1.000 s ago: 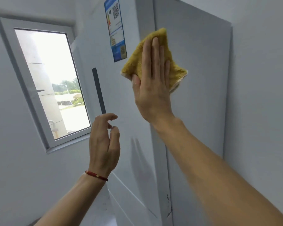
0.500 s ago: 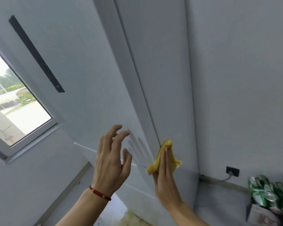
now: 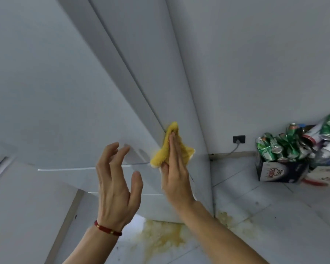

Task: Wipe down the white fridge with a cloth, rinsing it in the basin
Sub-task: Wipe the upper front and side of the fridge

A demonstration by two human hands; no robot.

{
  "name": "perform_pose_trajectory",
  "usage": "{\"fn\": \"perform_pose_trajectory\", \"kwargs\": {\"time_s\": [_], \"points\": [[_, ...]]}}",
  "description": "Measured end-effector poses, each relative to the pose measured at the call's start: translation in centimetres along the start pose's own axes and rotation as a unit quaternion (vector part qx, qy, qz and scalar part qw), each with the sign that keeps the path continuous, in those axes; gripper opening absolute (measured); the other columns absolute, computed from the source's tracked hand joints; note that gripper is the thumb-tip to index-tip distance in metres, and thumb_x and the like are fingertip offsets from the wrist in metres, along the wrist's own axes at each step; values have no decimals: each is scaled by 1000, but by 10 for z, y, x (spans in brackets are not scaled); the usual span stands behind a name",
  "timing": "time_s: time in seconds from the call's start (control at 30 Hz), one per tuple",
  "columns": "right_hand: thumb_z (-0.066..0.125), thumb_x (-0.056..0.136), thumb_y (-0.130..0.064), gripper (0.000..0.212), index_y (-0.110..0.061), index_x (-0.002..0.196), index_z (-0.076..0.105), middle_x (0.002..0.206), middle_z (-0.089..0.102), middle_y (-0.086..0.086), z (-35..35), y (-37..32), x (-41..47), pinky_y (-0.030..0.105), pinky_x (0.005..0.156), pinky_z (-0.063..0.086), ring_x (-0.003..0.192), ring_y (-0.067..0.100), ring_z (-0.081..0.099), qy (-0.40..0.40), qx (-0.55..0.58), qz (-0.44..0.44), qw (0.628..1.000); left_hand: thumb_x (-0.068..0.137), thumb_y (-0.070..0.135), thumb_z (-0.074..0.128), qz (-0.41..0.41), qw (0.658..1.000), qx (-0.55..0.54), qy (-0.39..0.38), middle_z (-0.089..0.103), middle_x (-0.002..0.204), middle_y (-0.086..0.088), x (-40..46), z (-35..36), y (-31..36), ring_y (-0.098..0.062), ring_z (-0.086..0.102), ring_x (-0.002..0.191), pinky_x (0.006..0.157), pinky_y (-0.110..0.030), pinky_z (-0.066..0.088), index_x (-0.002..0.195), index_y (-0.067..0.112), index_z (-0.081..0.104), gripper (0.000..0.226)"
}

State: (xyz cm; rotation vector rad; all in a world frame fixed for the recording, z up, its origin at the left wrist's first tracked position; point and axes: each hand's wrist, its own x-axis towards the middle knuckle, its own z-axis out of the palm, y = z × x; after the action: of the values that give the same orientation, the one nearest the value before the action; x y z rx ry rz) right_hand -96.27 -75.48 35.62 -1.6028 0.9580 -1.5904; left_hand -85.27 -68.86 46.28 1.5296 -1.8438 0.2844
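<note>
Pressing flat with our right hand (image 3: 176,174), we hold the yellow cloth (image 3: 165,152) against the white fridge (image 3: 69,92), fingers straight and together, palm pinning the cloth rather than clenching it. The cloth sits low on the fridge, right at the vertical seam where the front face meets the side panel, with a corner poking up above our fingertips and another sticking out to the right. Our left hand (image 3: 116,185) hovers just beside it, released and grasping nothing, fingers loosely curled and apart from the fridge surface; a red bracelet (image 3: 108,228) rings that wrist.

As for progress, we judge ourselves mid-wipe on the lower part of the corner edge. The panels above look clean and even, though we cannot tell from the surface alone which areas the cloth has covered. Below our hands the bottom strip of the fridge remains to be reached. No basin is in view, so a rinse would mean turning away from here. On the floor (image 3: 274,216) under the fridge there is a yellowish stain (image 3: 162,235), and off to the right a cardboard box (image 3: 278,171) heaped with crushed green cans (image 3: 286,145) stands by the wall.
</note>
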Motion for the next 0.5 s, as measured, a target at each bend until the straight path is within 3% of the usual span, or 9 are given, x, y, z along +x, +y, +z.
{"fn": "perform_pose_trajectory", "kwargs": {"time_s": [0.07, 0.17, 0.23, 0.33, 0.43, 0.5], "points": [[41, 109, -31, 70, -12, 165, 5, 174, -3, -2, -7, 42, -38, 53, 122, 34, 160, 21, 6, -29, -20, 56, 998, 89, 20, 52, 12, 1000, 5, -12, 32, 146, -23, -13, 13, 6, -16, 30, 142, 118, -32, 28, 140, 3, 43, 55], [25, 105, -59, 73, -39, 161, -18, 172, -11, -10, -19, 86, -69, 52, 121, 34, 159, 17, 5, -85, -69, 134, 985, 88, 20, 52, 8, 999, 27, -47, 29, 152, -19, -22, 29, 11, -20, 32, 143, 116, -36, 31, 146, 8, 38, 61], [26, 105, -60, 72, -49, 155, -25, 170, -18, -15, -26, 88, -75, 51, 125, 26, 159, 11, -2, -108, -69, 166, 978, 87, 18, 53, 12, 995, 61, -75, 29, 155, -15, -25, 36, 13, -27, 36, 143, 114, -43, 37, 148, 7, 37, 64], [44, 110, -26, 75, -18, 164, -8, 172, -17, -6, -17, 45, -51, 50, 128, 19, 159, 14, -7, -95, 13, 91, 991, 88, 18, 50, -1, 993, 72, -94, 28, 158, -10, -34, 43, 15, -31, 36, 145, 110, -53, 41, 150, 10, 36, 64], [35, 112, -30, 61, 3, 160, 17, 171, 6, 15, 1, -7, 5, 55, 125, 25, 160, 31, 10, -20, 20, -20, 999, 91, 17, 45, -23, 994, 68, -87, 28, 163, -8, -37, 46, 16, -26, 29, 151, 115, -56, 36, 155, 7, 31, 66], [36, 113, -31, 59, 7, 156, 23, 167, 19, 19, 7, 3, 15, 57, 122, 31, 157, 34, 19, 17, 12, -57, 998, 91, 15, 44, -34, 994, 62, -78, 30, 162, -9, -38, 47, 18, -25, 29, 151, 117, -55, 34, 154, 5, 32, 65]]}}
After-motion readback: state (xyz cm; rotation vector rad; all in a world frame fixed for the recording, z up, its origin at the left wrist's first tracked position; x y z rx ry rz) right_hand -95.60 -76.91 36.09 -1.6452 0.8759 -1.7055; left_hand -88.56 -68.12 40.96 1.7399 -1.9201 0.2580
